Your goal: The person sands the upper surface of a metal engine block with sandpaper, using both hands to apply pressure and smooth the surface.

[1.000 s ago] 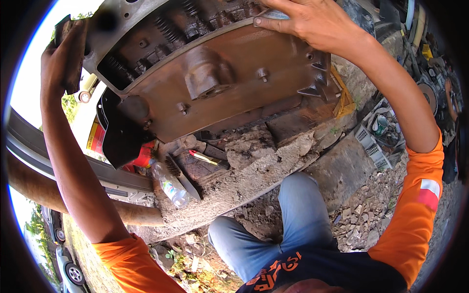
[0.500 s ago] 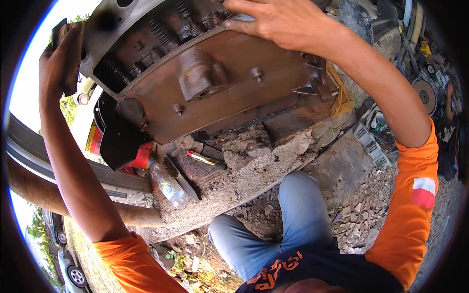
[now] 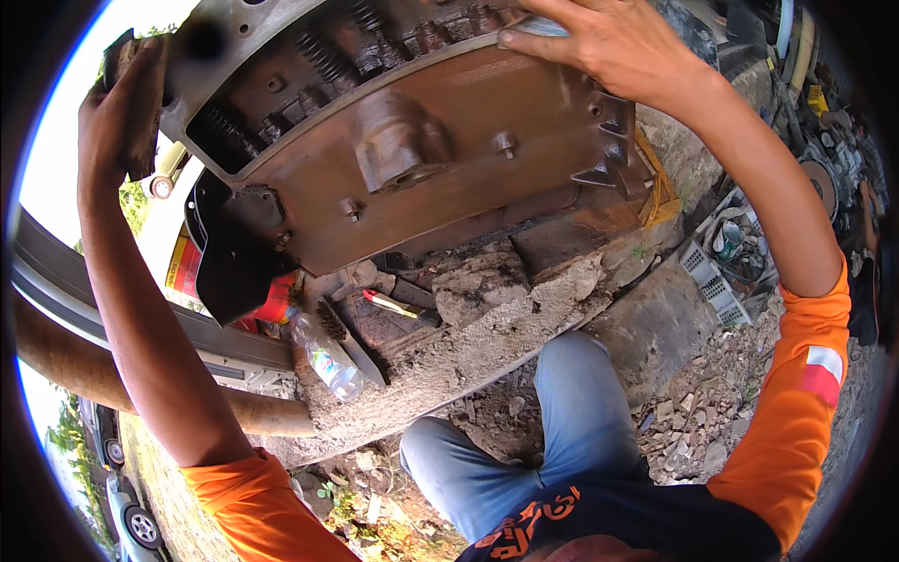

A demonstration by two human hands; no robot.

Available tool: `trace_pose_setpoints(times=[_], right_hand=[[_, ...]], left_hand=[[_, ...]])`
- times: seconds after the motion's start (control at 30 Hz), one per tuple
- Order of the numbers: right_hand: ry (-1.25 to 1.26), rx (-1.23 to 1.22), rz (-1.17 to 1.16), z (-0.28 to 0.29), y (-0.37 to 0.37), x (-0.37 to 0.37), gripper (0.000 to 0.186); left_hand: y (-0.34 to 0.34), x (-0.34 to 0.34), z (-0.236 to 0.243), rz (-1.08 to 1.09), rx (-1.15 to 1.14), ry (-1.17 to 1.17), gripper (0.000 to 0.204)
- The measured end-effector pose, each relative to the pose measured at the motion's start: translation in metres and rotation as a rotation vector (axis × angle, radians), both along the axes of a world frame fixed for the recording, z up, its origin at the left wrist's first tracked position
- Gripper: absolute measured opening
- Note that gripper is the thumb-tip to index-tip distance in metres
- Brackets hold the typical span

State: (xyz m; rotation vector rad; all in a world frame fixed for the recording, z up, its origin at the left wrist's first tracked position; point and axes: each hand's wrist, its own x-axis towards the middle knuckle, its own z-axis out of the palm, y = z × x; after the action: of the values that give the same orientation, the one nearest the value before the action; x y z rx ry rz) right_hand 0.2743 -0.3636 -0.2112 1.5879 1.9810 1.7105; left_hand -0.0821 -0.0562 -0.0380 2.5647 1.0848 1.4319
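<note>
A large brown engine block (image 3: 309, 211) stands before me, with coil springs (image 3: 323, 58) in its long side opening. At the upper left, my left hand (image 3: 110, 117) is closed around a dark, flat-sided piece (image 3: 147, 117) at the block's end; its exact kind is unclear. My right hand (image 3: 609, 47) lies over the block's upper rim. Between its thumb and fingers shows a flat, light grey piece (image 3: 545, 26), mostly covered by the hand. A black bracket-like plate (image 3: 225, 272) hangs from the block's lower left corner.
On the concrete ledge (image 3: 449, 361) below lie a brush with a red and yellow handle (image 3: 398, 304), a wire brush (image 3: 330, 320), a flat blade (image 3: 361, 356) and a clear plastic bottle (image 3: 328, 361). A stone (image 3: 482, 281) sits by the block. Rubble (image 3: 688, 412) covers the ground at right.
My right hand has slid to the right along the rim with the grey piece. My left hand keeps its hold. The whole view has shifted slightly.
</note>
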Motion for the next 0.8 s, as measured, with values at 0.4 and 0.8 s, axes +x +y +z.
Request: trace_pose_setpoints(times=[0.4,0.8], right_hand=[[-0.105,0.063,-0.042,0.002,-0.005,-0.002,0.039],[-0.101,0.065,0.060,-0.008,0.020,-0.007,0.041]], left_hand=[[0.007,0.004,0.002,0.037,0.047,-0.017,0.080],[0.007,0.006,-0.003,-0.030,-0.002,-0.056,0.077]])
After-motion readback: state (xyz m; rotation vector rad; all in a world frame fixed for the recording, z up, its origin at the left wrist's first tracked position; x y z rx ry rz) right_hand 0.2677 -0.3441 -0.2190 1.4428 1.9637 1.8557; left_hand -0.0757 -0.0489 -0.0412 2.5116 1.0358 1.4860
